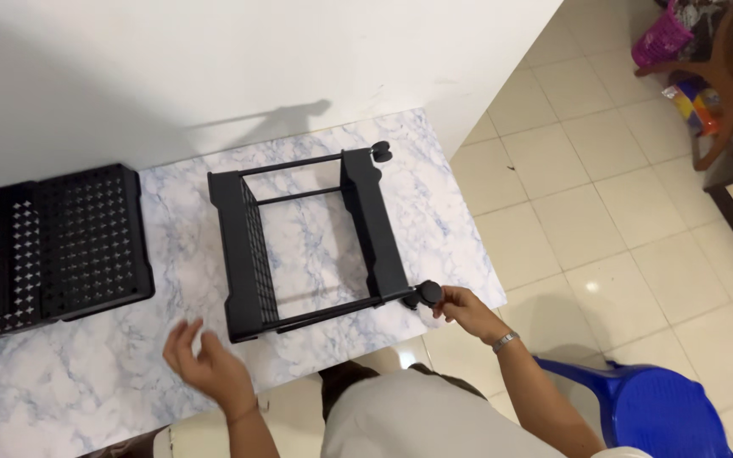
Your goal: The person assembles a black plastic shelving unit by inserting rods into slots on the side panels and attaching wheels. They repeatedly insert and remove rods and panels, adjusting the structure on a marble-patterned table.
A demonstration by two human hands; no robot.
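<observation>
A black plastic rack frame (316,242) lies on its side on the marble-patterned table (86,382), with thin rods joining its two slotted side panels. A small black wheel (380,153) sits at its far right corner. At the near right corner my right hand (460,307) grips another black wheel (428,293). My left hand (201,360) hovers open over the table's near edge, just left of the frame and touching nothing.
Two black perforated trays (48,250) lie side by side at the table's left, against the white wall. A blue plastic chair (655,411) stands by my right elbow. Tiled floor and a wooden chair with a pink basket (663,38) are at the far right.
</observation>
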